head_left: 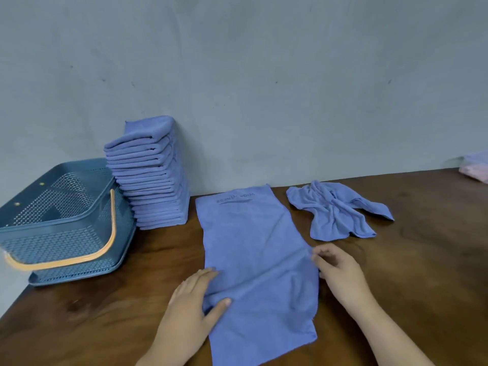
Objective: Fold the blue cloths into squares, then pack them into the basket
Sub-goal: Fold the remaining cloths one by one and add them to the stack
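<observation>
A long blue cloth [257, 262] lies flat on the wooden table [422, 260], folded into a strip running away from me. My left hand [192, 305] rests flat on its left edge, thumb spread on the fabric. My right hand [340, 273] is at the right edge, fingers curled and pinching the cloth's border. A crumpled blue cloth [335, 210] lies to the right, further back. A tall stack of folded blue cloths [153, 175] leans against the wall. The blue perforated basket [60, 223] with an orange handle stands at the left, nothing inside it.
A pale grey wall [264, 75] closes the back of the table. Something pink [475, 170] sits at the far right edge. The table's left corner ends just below the basket.
</observation>
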A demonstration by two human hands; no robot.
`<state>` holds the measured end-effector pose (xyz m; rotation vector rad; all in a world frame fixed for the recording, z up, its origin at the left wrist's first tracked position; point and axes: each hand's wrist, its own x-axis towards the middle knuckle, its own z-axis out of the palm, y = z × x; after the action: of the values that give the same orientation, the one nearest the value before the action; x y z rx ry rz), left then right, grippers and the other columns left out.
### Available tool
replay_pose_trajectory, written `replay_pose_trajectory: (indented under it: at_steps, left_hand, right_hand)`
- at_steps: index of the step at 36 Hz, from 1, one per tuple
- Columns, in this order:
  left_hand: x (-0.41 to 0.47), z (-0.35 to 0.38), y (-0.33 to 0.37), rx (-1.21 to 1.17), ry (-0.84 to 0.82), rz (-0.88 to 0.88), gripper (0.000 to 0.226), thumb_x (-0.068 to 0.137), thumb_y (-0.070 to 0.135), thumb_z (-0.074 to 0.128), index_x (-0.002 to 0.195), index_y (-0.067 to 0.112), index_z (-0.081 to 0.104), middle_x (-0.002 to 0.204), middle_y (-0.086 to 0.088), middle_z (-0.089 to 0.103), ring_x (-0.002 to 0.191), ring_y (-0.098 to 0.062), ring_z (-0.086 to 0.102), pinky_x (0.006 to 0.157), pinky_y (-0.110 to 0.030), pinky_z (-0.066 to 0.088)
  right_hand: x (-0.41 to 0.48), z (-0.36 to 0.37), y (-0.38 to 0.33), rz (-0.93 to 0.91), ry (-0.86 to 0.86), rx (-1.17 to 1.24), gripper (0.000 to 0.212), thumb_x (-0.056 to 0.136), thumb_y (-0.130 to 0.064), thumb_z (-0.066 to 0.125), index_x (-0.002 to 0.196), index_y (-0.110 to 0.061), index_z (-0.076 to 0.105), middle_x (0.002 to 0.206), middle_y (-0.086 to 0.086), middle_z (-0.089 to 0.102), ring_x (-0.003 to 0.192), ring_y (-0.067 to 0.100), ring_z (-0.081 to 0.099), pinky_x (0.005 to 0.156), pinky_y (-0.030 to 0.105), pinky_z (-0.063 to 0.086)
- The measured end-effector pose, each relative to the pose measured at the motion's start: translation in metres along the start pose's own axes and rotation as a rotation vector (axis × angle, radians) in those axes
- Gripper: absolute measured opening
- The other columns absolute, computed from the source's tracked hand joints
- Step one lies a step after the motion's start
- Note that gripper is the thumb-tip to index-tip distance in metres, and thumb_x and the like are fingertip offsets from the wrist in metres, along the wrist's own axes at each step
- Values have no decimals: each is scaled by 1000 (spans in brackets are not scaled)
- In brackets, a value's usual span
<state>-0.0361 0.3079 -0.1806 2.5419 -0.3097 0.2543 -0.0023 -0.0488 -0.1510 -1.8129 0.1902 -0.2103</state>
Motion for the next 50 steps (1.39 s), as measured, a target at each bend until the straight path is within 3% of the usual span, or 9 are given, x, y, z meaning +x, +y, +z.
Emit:
replay_pose_trajectory:
  at_steps: [6,11,17,25,29,34,39,43,50]
  left_hand:
    - [-19,-10,22,-13,24,230,28,98,60,66,120,43,63,125,31,53,124,0,53,102,-30,46]
    - [-48,-27,32,-65,-81,358,27,88,60,79,103,42,66,113,25,56,111,-8,58,95,-30,47]
    - [-61,-26,34,20,-176,401,23,96,64,68,110,46,66,119,30,56,116,3,56,98,-19,40]
    - [-65,-24,31,-85,-113,261,6,109,46,55,106,44,61,110,27,62,109,-3,61,95,-26,49]
    - [-65,-31,37,-252,-54,119,10,108,43,54,105,41,64,104,13,69,89,-13,65,67,-24,49]
    - [-66,-36,37,-386,28,54,26,108,51,51,102,28,62,83,1,60,63,-35,49,55,-43,36]
    - [-67,-38,39,-441,20,11,19,108,42,54,101,27,64,75,4,57,57,-22,42,56,-30,34]
    - [-69,-43,39,-465,21,-4,39,102,60,52,104,24,65,75,-6,56,60,-30,47,59,-38,36]
    - [-70,-49,45,-642,5,-30,30,102,45,59,99,16,68,76,-1,57,69,-11,51,66,-22,39]
  right_hand:
    - [-28,-4,9,-342,-63,-336,42,92,-10,75,117,-42,68,132,-26,53,125,-2,52,99,18,43]
    - [-52,-14,5,-446,-242,-365,38,92,-6,75,106,-41,73,136,-20,60,140,12,46,111,27,37]
    - [-78,-35,2,-546,-543,-555,38,87,-38,82,121,-42,66,135,-23,60,135,8,54,112,29,38]
    - [-88,-34,4,-388,-394,-389,14,102,-26,70,111,-35,76,115,-13,73,112,11,69,96,30,52]
    - [-88,-36,-2,-281,-338,-191,16,101,-31,70,97,-17,77,87,-1,71,84,25,66,81,39,49]
    - [-91,-41,-6,-222,-248,30,30,98,-33,66,78,-9,64,90,0,76,94,21,70,89,38,49]
    - [-91,-46,-11,-241,-193,40,58,94,-68,60,70,-17,45,71,-2,37,69,14,35,64,28,28]
    - [-93,-44,-13,-217,-242,2,51,103,-54,58,70,-18,44,71,-2,36,69,15,35,65,32,28]
    - [-91,-42,-16,-174,-300,-22,37,102,-37,59,81,-7,58,74,7,49,71,14,47,71,36,38]
